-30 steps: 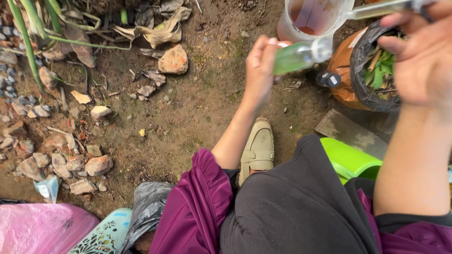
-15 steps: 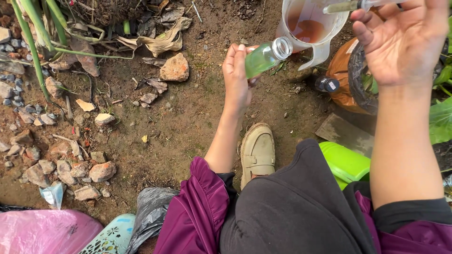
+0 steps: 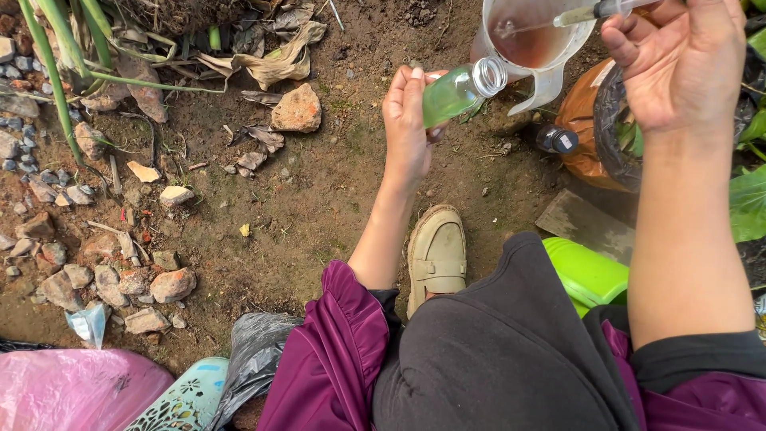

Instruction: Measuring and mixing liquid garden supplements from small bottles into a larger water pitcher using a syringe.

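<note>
The left hand [image 3: 407, 120] gripped a small clear glass bottle [image 3: 461, 89] of green liquid, tilted. The right hand [image 3: 682, 64] pinched a slim syringe [image 3: 594, 12] over the translucent plastic jug [image 3: 531, 48] on bare soil

Beige shoe [image 3: 436, 254] on bare soil, reddish stones [image 3: 171, 284] at left, pink bag [image 3: 72, 391] below.

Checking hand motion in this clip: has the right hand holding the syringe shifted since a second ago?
Yes. The right hand has moved left, bringing the syringe over the clear jug.
</note>
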